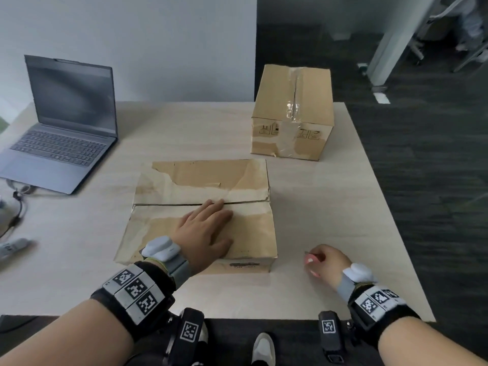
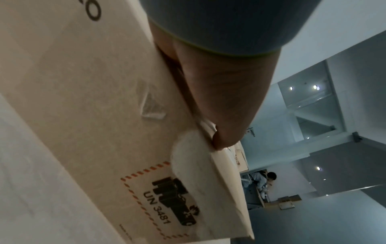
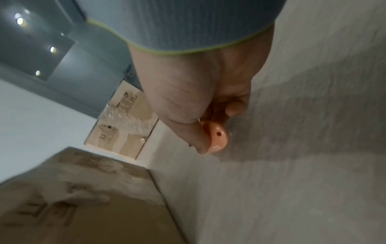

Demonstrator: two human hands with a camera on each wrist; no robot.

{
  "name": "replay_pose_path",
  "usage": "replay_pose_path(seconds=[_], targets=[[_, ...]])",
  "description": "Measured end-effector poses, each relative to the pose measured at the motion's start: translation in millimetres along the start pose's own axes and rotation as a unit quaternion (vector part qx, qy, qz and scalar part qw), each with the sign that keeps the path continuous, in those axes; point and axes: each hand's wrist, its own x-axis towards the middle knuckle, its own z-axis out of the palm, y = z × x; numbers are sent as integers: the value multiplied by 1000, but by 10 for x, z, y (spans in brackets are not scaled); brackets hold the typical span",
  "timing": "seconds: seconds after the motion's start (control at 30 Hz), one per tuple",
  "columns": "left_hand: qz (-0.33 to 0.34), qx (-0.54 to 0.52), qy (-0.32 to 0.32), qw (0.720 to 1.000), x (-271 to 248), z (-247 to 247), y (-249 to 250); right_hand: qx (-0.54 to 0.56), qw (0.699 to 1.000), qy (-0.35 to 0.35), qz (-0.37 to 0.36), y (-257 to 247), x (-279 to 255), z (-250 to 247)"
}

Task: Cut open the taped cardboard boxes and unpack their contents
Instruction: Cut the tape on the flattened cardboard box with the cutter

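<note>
My left hand (image 1: 204,231) lies flat, fingers straight, on the top of the near box (image 1: 200,207), and the fingertips reach the seam between its two flaps. This box is my landmark: it sits in the middle of the counter (image 1: 330,207), close to my body. My right hand (image 1: 326,261) is to the right of the box, low over the counter, and its grip is closed around a small pink cutter (image 3: 215,138); a thin point seems to come out of the fist toward the box, but I cannot see the blade well. The second box (image 1: 291,112), with shiny tape (image 1: 293,107) along its top, stands behind the near box and a little to the right. A laptop (image 1: 63,125) is far to the left of it. I judge that I am at the cutting step for the near box. Next I should bring the cutter to the seam, keeping my left fingers away from the blade.
</note>
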Motion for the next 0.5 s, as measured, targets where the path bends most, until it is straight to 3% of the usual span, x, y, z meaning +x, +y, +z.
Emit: replay_pose_path(seconds=[0.13,0.27,0.37,0.5], targets=[[-7,-41,18,999,-138,-89,-312,221,972,77,-25,-422,-80,-176],[-59,-76,73,993,-255,-343,-828,318,933,137,-97,-1294,-281,-433],[-91,-94,101,986,-226,-471,-1058,322,926,133,-145,-1697,-368,-521],[-106,-148,96,979,-151,-571,-1471,236,952,76,-181,-2297,-395,-238]])
